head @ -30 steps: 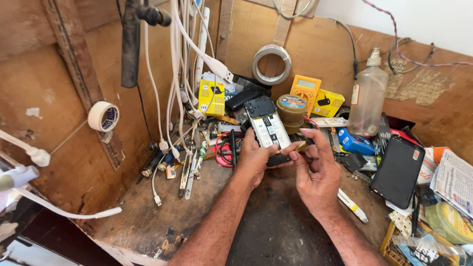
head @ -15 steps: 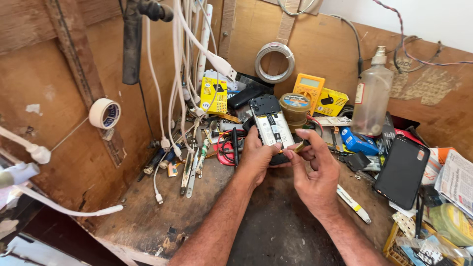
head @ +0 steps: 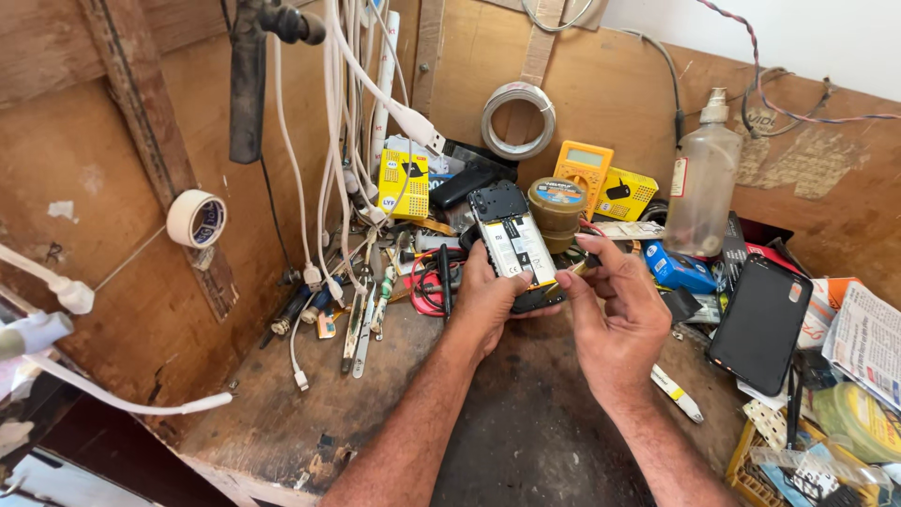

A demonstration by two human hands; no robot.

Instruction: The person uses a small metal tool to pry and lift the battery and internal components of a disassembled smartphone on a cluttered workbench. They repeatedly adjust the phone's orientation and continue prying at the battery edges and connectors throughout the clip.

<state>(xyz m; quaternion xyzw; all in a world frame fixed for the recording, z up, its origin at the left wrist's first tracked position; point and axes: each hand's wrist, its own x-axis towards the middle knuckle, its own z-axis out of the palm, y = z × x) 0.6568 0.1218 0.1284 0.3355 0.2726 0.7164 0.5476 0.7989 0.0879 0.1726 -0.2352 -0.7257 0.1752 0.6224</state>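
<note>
The opened phone (head: pixel 513 246) is held above the middle of the cluttered worktop (head: pixel 282 422), its back cover off so the pale battery and dark upper board face the camera. Its long axis runs nearly upright in the view, leaning slightly – the camera end points up and a little left toward the back wall, the lower end down and right into the hands. The left hand (head: pixel 488 300) cradles the lower part from the left and beneath, fingers closed around the body. The right hand (head: pixel 615 314) meets it at the lower right edge, thumb and forefinger pinched together on a thin yellowish tool whose tip touches the phone's rim; the other fingers are loosely spread. Just behind the phone stands a round tin (head: pixel 556 205), with a yellow multimeter (head: pixel 584 167) beyond it and a clear plastic bottle (head: pixel 702 188) to the right. A second black phone (head: pixel 760 324) lies face up at the right – well apart from the hands.
</note>
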